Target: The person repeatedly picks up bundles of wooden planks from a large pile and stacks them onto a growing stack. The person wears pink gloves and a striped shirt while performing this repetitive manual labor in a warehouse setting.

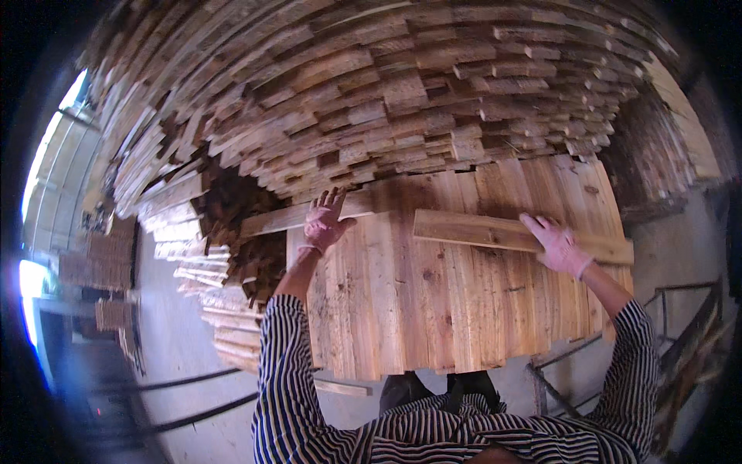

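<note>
My left hand (pixel 326 223), in a pinkish glove, has its fingers stretched apart over a loose wooden plank (pixel 274 223) at the far left of the board layer. Whether it touches that plank I cannot tell. My right hand (pixel 558 246), gloved alike, is closed over another plank (pixel 471 230), which lies crosswise on the boards. Its fingertips reach the plank's far edge, and its palm covers part of the wood. Beneath both hands spreads a layer of wooden boards (pixel 433 309) set side by side, their near ends uneven.
A tall stack of planks (pixel 402 93) rises behind the boards. More stacked planks (pixel 224 340) stand at the left, beside a dark hollow. Metal frames (pixel 680 340) are at the right, and dark bars (pixel 193 380) cross the lower left. A strip (pixel 344 388) lies low near my legs.
</note>
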The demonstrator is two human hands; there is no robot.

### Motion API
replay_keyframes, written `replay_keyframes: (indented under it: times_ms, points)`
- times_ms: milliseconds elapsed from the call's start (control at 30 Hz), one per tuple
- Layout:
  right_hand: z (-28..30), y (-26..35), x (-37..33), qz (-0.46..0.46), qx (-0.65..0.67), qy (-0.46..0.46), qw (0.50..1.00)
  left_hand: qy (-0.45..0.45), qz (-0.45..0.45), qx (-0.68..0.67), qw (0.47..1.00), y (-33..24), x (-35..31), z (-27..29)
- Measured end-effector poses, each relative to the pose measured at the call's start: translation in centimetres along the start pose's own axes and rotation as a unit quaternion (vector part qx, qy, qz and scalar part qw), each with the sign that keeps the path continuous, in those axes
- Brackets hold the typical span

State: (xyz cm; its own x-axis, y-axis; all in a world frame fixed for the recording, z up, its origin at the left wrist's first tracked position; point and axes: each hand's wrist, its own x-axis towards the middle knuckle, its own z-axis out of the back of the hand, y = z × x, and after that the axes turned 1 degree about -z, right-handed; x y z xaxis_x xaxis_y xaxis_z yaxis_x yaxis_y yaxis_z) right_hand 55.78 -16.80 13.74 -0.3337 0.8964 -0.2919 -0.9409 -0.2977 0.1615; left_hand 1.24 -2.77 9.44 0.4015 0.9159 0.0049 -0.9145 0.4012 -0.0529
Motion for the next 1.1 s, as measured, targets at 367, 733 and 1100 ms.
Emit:
replay_keyframes:
  times_ms: [367, 733, 1100]
  points:
    - [-2.1, -0.3, 5.2, -0.043, -0.026, 0.034, 0.998, 0.055, -0.100, -0.092, 0.989, -4.7, 4.7, -1.8]
    - [-3.7, -6.8, 12.4, -0.009, 0.008, -0.019, 1.000, -0.038, -0.130, -0.090, 0.987, -14.1, 10.7, -6.7]
    - [-0.9, -0.1, 12.7, 0.020, 0.012, -0.077, 0.997, 0.180, -0.018, -0.107, 0.978, -9.2, 10.8, -2.5]
